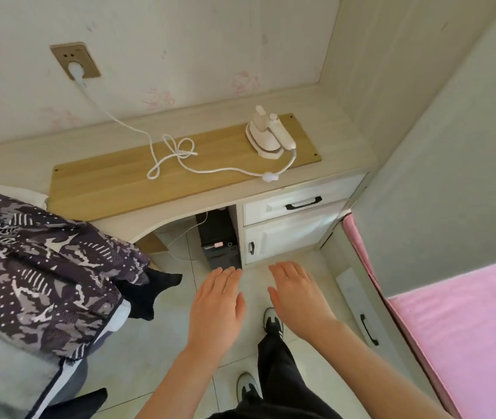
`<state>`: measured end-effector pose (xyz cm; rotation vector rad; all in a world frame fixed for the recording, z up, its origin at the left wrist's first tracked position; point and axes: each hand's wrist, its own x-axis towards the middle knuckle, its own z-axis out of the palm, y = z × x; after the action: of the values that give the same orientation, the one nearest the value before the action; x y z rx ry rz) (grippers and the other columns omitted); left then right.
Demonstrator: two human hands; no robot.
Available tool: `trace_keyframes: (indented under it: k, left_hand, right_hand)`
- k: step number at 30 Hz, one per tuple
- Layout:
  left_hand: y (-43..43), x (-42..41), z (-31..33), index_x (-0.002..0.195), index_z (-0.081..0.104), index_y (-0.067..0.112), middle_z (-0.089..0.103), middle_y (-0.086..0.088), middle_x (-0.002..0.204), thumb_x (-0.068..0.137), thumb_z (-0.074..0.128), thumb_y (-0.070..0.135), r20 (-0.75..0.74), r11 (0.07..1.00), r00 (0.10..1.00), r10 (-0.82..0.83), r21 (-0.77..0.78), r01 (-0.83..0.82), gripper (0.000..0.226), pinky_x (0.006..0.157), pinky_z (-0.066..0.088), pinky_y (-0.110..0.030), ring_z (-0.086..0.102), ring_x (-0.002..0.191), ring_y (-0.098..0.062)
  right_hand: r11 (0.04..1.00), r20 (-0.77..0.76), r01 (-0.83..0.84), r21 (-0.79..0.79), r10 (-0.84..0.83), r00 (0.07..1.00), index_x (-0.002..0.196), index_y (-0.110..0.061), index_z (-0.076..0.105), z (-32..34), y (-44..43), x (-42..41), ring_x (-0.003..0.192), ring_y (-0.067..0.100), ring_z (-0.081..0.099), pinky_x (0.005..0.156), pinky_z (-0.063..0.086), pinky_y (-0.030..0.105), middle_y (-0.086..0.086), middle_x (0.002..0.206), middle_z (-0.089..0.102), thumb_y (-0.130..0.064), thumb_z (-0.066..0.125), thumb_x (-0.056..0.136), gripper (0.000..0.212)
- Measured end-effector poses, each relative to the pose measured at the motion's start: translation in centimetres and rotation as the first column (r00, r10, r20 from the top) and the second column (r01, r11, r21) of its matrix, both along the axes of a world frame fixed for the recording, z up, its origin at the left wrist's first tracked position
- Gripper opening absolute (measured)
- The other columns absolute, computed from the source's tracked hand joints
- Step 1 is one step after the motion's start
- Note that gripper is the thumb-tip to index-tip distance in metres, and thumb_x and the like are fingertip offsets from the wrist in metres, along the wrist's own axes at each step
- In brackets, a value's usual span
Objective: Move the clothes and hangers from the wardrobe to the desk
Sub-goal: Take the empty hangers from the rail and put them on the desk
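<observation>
The pale desk (pixel 216 195) runs along the wall ahead, with a light wooden board (pixel 113 179) lying on its top. My left hand (pixel 218 306) and my right hand (pixel 296 299) hover side by side over the tiled floor in front of the desk, palms down, fingers spread, both holding nothing. A dark patterned garment (pixel 38 267) lies heaped on a chair at the left, with a black piece of cloth (pixel 150 291) hanging from under it. No hanger is visible, and no wardrobe interior shows.
A small white iron (pixel 269 136) stands on the board, its cord (pixel 174 155) looping to a wall socket (pixel 76 60). Drawers (pixel 301 204) and a black computer tower (pixel 221 240) sit under the desk. A pink-topped surface (pixel 464 334) borders the right. My shoes (pixel 274 323) stand below.
</observation>
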<state>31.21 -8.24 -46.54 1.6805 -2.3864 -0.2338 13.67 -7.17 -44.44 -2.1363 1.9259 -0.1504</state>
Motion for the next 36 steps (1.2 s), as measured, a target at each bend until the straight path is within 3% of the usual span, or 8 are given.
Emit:
trace_keyframes:
  k: [5, 10, 14, 18, 25, 32, 36]
  left_hand:
    - [3.8, -1.9, 0.8, 0.119, 0.064, 0.013, 0.066, 0.002, 0.114, 0.079, 0.072, 0.022, -0.041, 0.993, 0.992, -0.120, -0.021, 0.119, 0.041, 0.094, 0.048, -0.031, 0.061, 0.109, -0.018]
    - [6.5, -5.0, 0.9, 0.114, 0.068, 0.013, 0.068, 0.003, 0.107, 0.078, 0.073, 0.018, -0.049, 0.973, 0.972, -0.229, -0.039, 0.227, 0.037, 0.086, 0.053, -0.032, 0.061, 0.103, -0.018]
    - [8.8, -8.8, 0.6, 0.119, 0.065, 0.013, 0.069, 0.003, 0.107, 0.081, 0.069, 0.019, -0.054, 0.961, 0.959, -0.277, -0.008, 0.277, 0.038, 0.086, 0.054, -0.033, 0.061, 0.104, -0.019]
    - [11.8, -14.2, 0.6, 0.120, 0.065, 0.013, 0.069, 0.003, 0.104, 0.085, 0.066, 0.020, -0.072, 0.944, 0.941, -0.330, -0.020, 0.329, 0.036, 0.084, 0.055, -0.033, 0.062, 0.101, -0.018]
    - [18.3, -25.9, 0.9, 0.117, 0.067, 0.013, 0.070, 0.003, 0.101, 0.088, 0.040, 0.028, -0.103, 0.938, 0.932, -0.347, -0.034, 0.345, 0.042, 0.083, 0.053, -0.032, 0.061, 0.100, -0.020]
    - [22.0, -35.3, 2.3, 0.115, 0.066, 0.012, 0.069, 0.003, 0.102, 0.088, 0.040, 0.027, -0.148, 0.925, 0.913, -0.380, -0.031, 0.380, 0.040, 0.085, 0.052, -0.032, 0.060, 0.101, -0.019]
    - [21.8, -39.8, 3.2, 0.117, 0.064, 0.012, 0.068, 0.002, 0.106, 0.089, 0.053, 0.019, -0.172, 0.907, 0.892, -0.419, -0.026, 0.421, 0.031, 0.084, 0.052, -0.034, 0.059, 0.105, -0.019]
  right_hand:
    - [0.995, 0.012, 0.099, -0.010, -0.099, 0.995, 0.112, -0.006, 0.065, 0.4, 5.5, -1.7, 0.105, 0.029, 0.064, 0.088, 0.054, 0.036, 0.008, 0.107, 0.067, -0.023, 0.077, 0.075, 0.042]
    - [0.982, 0.038, 0.185, 0.045, -0.187, 0.982, 0.137, -0.007, 0.044, 0.8, 10.1, -5.0, 0.132, 0.027, 0.041, 0.111, 0.032, 0.033, 0.008, 0.138, 0.048, -0.027, 0.047, 0.098, 0.044]
    - [0.968, 0.036, 0.244, 0.067, -0.246, 0.968, 0.141, -0.010, 0.038, 1.2, 14.0, -8.4, 0.134, 0.024, 0.036, 0.113, 0.026, 0.030, 0.005, 0.143, 0.042, -0.029, 0.041, 0.100, 0.045]
    - [0.950, 0.032, 0.305, 0.068, -0.308, 0.951, 0.138, -0.009, 0.043, 1.4, 18.4, -13.2, 0.130, 0.027, 0.041, 0.111, 0.029, 0.032, 0.007, 0.138, 0.048, -0.028, 0.044, 0.099, 0.043]
    - [0.924, 0.048, 0.378, 0.062, -0.381, 0.923, 0.127, -0.009, 0.049, 2.2, 25.9, -23.8, 0.124, 0.028, 0.045, 0.102, 0.035, 0.032, 0.008, 0.128, 0.052, -0.024, 0.044, 0.097, 0.034]
    - [0.913, 0.016, 0.405, 0.049, -0.406, 0.914, 0.121, -0.006, 0.055, 2.6, 29.8, -32.6, 0.117, 0.031, 0.050, 0.099, 0.041, 0.035, 0.010, 0.121, 0.056, -0.018, 0.046, 0.095, 0.030]
    - [0.906, 0.013, 0.423, 0.022, -0.423, 0.906, 0.127, -0.010, 0.050, 3.3, 29.8, -36.7, 0.123, 0.025, 0.045, 0.100, 0.035, 0.029, 0.005, 0.129, 0.053, -0.025, 0.042, 0.098, 0.034]
